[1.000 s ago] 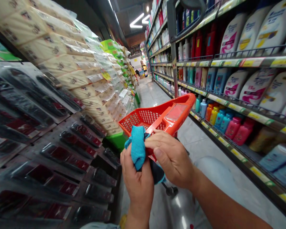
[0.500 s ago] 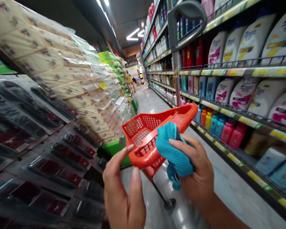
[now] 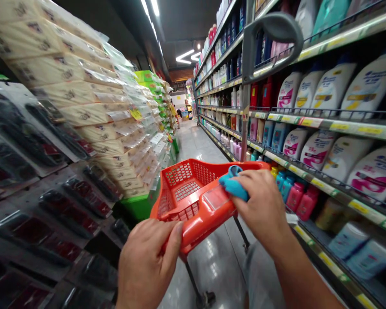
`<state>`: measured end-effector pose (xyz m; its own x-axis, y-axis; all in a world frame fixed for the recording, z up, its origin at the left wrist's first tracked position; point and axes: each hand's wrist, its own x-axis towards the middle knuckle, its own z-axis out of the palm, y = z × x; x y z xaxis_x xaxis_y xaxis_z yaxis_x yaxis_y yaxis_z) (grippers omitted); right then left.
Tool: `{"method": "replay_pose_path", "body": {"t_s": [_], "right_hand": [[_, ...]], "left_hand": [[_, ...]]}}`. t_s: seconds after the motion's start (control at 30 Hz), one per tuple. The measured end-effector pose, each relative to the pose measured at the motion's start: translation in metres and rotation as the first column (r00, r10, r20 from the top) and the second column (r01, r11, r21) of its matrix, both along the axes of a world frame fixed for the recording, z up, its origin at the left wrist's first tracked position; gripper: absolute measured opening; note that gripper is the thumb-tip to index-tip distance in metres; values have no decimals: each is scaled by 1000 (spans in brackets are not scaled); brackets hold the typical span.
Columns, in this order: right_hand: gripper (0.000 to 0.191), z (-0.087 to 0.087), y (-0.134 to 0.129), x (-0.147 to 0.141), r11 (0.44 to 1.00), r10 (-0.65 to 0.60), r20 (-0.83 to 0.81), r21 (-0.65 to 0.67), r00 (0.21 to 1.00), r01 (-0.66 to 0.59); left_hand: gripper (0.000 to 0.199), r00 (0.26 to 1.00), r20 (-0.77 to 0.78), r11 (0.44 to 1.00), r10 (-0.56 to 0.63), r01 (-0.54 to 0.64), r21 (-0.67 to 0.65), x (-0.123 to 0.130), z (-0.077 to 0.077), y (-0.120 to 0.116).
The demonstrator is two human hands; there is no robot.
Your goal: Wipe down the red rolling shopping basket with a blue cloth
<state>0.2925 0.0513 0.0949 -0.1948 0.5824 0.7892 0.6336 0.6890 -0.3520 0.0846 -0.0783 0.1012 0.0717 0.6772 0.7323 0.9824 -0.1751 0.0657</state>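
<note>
My left hand, empty moments ago, now grips the cart handle at seven o'clock, while my right hand clutches the cloth against it at four, so both bear on it.

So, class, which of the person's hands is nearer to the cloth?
Right: the right hand holds the cloth at the cart handle; the left hand is apart from the cloth, gripping the handle's left end.
</note>
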Motion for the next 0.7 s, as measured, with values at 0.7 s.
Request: {"method": "replay_pose_path", "body": {"t_s": [0.7], "right_hand": [[10,-26,-24,-6,994,22,-200,114,979,1]], "left_hand": [[25,988,136,976,68,-94,195,-89,-16,-60]]}}
